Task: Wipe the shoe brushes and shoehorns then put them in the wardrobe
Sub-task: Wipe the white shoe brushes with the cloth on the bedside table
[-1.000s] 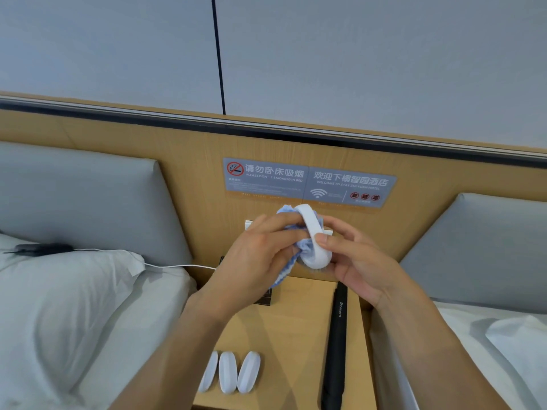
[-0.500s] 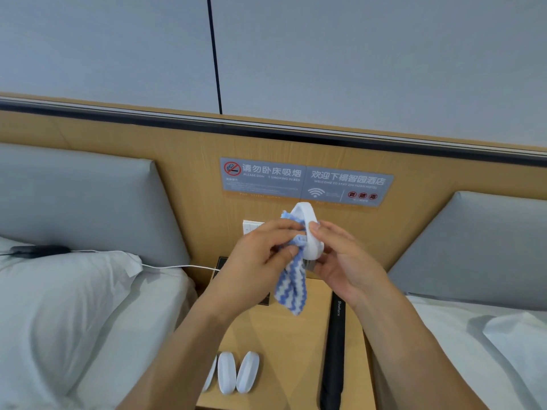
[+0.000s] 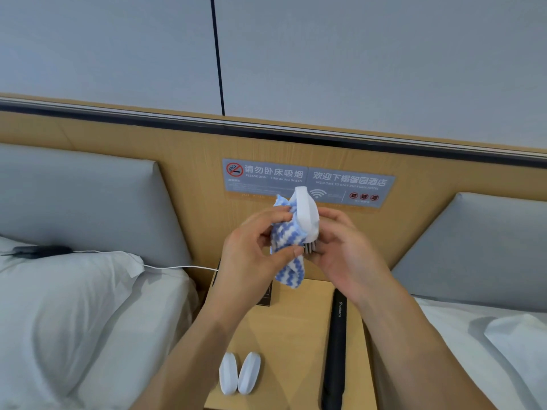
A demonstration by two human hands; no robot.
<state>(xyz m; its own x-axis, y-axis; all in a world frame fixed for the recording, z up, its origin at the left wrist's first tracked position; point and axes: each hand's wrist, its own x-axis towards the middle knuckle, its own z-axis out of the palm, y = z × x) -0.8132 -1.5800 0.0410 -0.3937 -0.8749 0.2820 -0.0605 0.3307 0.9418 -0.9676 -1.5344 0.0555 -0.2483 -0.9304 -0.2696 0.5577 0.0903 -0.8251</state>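
A white shoe brush [image 3: 306, 213] is held up in front of the wall sign [image 3: 307, 182], just below its middle, well above the tabletop [image 3: 296, 327]. The right hand [image 3: 344, 247] is curled round the brush from the side away from the cloth, so that the smooth white back faces the camera and the dark bristles [image 3: 309, 247] point downward. The blue-and-white striped cloth [image 3: 285, 241] is pinched in the left hand [image 3: 251, 250], between thumb and fingers, and is pressed against the side of the brush nearest that hand; a loose tail of it hangs down toward the tabletop.

The wiping of this brush appears to be the step in hand. It would be done best if the brush were kept steady by the right hand while the cloth is drawn along the plastic back and rim from end to end, then the brush turned so that the covered side is reached as well. The hanging tail should probably be gathered in, since it could catch in the bristles.

On the tabletop, directly below the brush, two more white brushes [image 3: 239, 373] lie side by side near the front edge, and a long black shoehorn [image 3: 336, 350] lies beside them, farther from the left hand; these seem to be waiting for their turn. No wardrobe is in view.
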